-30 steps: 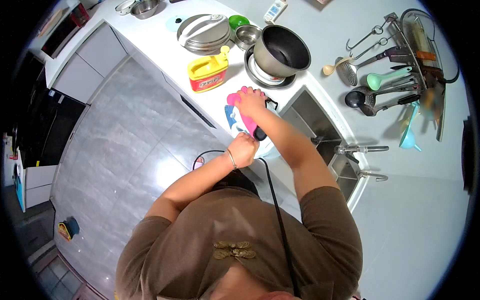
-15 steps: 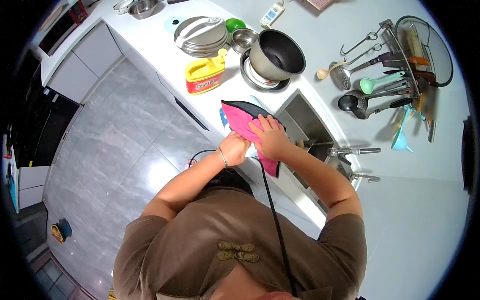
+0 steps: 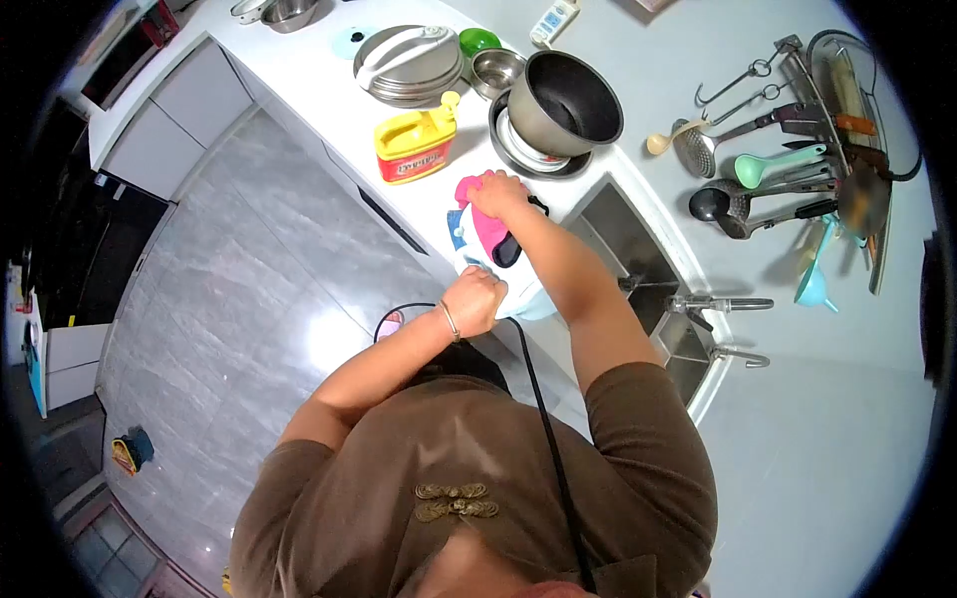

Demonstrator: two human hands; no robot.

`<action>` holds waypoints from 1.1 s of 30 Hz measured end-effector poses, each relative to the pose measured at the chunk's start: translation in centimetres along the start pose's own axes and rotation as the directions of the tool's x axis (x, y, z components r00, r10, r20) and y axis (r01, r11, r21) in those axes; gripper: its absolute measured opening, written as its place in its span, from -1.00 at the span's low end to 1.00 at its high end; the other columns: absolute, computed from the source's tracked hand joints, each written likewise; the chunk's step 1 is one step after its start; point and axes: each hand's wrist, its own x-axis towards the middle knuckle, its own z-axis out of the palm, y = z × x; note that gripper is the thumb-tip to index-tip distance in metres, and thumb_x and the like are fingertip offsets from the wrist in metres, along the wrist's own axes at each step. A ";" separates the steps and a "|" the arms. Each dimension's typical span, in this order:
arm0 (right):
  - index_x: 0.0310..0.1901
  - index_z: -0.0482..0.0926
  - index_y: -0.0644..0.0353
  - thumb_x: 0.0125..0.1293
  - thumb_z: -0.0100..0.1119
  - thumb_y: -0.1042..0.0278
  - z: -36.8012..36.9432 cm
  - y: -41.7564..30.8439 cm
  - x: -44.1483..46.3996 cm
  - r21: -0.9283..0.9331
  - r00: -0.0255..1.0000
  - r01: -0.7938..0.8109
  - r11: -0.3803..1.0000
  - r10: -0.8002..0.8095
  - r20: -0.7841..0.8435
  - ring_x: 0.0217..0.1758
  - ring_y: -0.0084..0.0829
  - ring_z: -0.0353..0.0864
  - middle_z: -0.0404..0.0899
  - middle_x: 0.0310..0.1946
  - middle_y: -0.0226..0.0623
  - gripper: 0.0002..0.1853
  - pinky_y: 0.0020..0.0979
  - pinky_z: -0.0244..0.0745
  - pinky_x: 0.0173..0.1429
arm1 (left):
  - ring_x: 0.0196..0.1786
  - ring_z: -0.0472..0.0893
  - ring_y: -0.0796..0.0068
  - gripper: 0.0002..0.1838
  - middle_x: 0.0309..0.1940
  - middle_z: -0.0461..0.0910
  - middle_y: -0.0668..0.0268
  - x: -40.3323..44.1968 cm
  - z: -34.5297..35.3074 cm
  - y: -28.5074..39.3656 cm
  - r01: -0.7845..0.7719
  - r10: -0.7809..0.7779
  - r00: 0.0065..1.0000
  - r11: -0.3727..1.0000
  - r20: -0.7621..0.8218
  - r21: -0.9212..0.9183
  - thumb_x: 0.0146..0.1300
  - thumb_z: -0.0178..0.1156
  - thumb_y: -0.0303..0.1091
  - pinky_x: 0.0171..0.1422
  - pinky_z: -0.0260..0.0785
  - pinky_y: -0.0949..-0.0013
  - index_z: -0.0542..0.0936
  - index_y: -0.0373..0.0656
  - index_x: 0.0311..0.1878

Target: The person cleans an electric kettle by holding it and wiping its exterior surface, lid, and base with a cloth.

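My right hand (image 3: pixel 498 195) is closed on a pink cloth with dark edging (image 3: pixel 487 229), which lies bunched over a pale blue-and-white object (image 3: pixel 532 303) at the counter's front edge. Nearer my body, my left hand (image 3: pixel 474 299) is wrapped round the near end of that object. A blue patch (image 3: pixel 456 230) shows on its left side. Cloth and hands cover much of it, so I cannot tell its kind. Just beyond the cloth, a yellow jug with a red label (image 3: pixel 416 142) stands upright on the white counter.
A dark-lined pot (image 3: pixel 566 105) rests in stacked dishes, near a steel bowl (image 3: pixel 496 72) and a stack of lidded pans (image 3: pixel 409 62). The sink (image 3: pixel 623 234) with its faucet (image 3: pixel 720 304) lies at right. Ladles and other utensils (image 3: pixel 758 164) hang on the wall.
My right hand has moved away from my body, up along the pale object, bunching the pink cloth that was spread wide. My left hand keeps its hold, and more of the object shows.
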 end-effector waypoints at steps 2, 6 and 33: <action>0.34 0.35 0.03 0.28 -0.10 -0.10 -0.1 -0.1 -0.5 0.020 1.000 0.013 1.000 -0.013 -0.026 0.37 0.10 0.25 0.28 0.32 -0.03 -0.36 0.20 0.19 0.35 | -0.28 0.56 0.08 -0.76 -0.48 0.55 0.10 -0.2 -0.2 0.1 0.015 -0.016 1.000 1.000 -0.010 -0.020 -0.22 0.29 -0.35 -0.05 0.31 0.17 0.48 -0.21 -0.45; 0.41 0.23 -0.02 0.28 -0.04 -0.06 3.1 3.7 -0.9 0.054 0.963 0.200 0.978 -0.187 -0.192 0.39 0.11 0.21 0.21 0.37 -0.03 -0.32 0.25 0.12 0.38 | -0.30 0.56 0.07 -0.77 -0.47 0.55 0.08 -1.1 0.5 -0.2 -0.037 0.037 0.999 0.999 -0.036 -0.017 -0.21 0.29 -0.35 -0.06 0.31 0.17 0.50 -0.20 -0.44; 0.02 0.52 0.42 0.36 -0.15 -0.10 2.0 6.5 4.5 0.252 0.954 0.288 0.924 -0.255 -0.157 0.16 0.12 0.46 0.49 0.03 0.33 -0.38 -0.15 0.29 0.30 | -0.22 0.56 0.08 -0.75 -0.44 0.57 0.11 -0.8 -0.5 -0.6 0.030 -0.030 1.000 0.999 0.009 -0.045 -0.21 0.33 -0.36 0.03 0.30 0.16 0.50 -0.19 -0.44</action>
